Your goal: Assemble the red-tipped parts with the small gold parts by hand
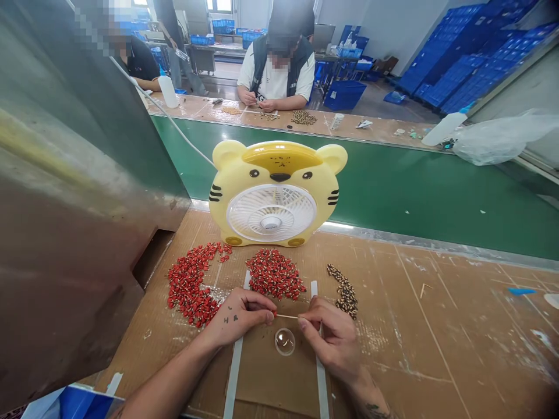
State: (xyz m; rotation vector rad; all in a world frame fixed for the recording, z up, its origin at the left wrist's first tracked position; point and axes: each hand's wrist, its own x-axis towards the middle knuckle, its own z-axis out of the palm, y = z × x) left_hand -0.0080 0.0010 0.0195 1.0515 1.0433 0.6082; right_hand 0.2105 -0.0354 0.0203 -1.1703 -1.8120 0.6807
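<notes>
My left hand [244, 314] pinches a small red piece [275, 313] between thumb and fingertips. In my right hand [329, 329] is a thin pale stick [287, 316], whose far end meets the red piece. Just below the stick, a small round clear dish [285, 341] rests on a brown board [275, 378] edged with pale tape. Beyond my hands lies a heap of small red pieces [275, 273], and a second red heap [192, 285] spreads to the left. Small black-and-gold pieces [345, 291] form a curved pile near my right hand.
A yellow tiger-faced fan [275, 192] stands behind the heaps. At left, a large metal housing [87, 174] rises beside the table. Past the green belt [393, 186], a person [279, 70] handles small parts. A blue scrap [522, 291] lies at right.
</notes>
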